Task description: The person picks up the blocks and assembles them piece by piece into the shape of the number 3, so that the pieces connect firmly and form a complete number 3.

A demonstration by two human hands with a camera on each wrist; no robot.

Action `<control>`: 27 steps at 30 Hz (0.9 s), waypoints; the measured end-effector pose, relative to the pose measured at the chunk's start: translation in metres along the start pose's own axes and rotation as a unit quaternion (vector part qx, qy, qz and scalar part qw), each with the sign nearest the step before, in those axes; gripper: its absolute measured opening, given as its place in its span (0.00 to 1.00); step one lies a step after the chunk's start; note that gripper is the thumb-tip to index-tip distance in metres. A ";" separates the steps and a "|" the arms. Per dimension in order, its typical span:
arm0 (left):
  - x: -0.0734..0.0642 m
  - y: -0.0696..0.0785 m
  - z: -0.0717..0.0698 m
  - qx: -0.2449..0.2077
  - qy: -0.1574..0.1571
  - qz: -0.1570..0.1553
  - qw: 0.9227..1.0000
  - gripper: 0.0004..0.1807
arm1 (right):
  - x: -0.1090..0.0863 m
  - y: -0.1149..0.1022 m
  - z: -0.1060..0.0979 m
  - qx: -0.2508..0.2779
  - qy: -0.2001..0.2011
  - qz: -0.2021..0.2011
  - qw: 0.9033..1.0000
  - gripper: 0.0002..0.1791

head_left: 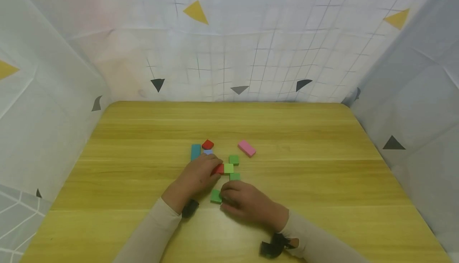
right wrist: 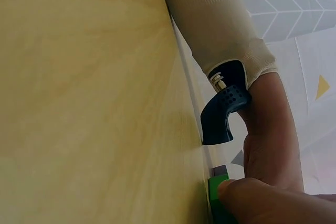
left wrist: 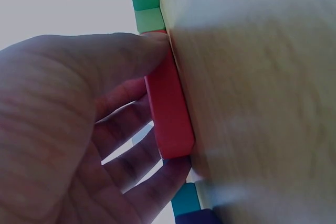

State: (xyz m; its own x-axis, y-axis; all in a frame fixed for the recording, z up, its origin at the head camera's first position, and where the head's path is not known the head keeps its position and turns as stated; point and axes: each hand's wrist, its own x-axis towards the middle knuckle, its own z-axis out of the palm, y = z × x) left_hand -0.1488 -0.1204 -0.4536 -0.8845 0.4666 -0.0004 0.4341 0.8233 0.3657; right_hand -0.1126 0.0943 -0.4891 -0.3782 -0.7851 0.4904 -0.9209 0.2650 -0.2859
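Observation:
My left hand point(head_left: 201, 175) grips a long red block point(left wrist: 169, 103), its thumb along one side and fingers round the other. One end of the red block meets a light green block point(head_left: 228, 168), with a green block point(head_left: 234, 159) behind and another green block point(head_left: 234, 177) in front. Nearer the body, my right hand point(head_left: 251, 203) pinches a green block point(head_left: 216, 196) at its right side. The thumb of that hand lies on the block in the right wrist view. Past the left fingertips are a teal block point(head_left: 195, 151) and a dark blue block point(left wrist: 199, 216).
A red block point(head_left: 208, 144) and a light blue block point(head_left: 208, 152) lie beyond the left hand. A pink block point(head_left: 247, 148) lies farther right on the wooden table point(head_left: 305, 167). Dark camera mounts point(head_left: 274, 247) hang beneath both wrists. Patterned white cloth point(head_left: 222, 48) surrounds the back and sides.

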 end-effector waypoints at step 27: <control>0.001 -0.003 0.002 -0.004 0.009 0.006 1.000 0.18 | -0.002 -0.003 0.001 -0.015 0.022 0.045 0.999 0.07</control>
State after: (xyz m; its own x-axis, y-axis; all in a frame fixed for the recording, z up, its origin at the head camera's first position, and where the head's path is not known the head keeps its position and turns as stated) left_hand -0.1510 -0.1216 -0.4567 -0.8820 0.4709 0.0205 0.4438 0.8151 0.3723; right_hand -0.1090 0.0947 -0.4907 -0.4628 -0.7320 0.5000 -0.8851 0.3500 -0.3067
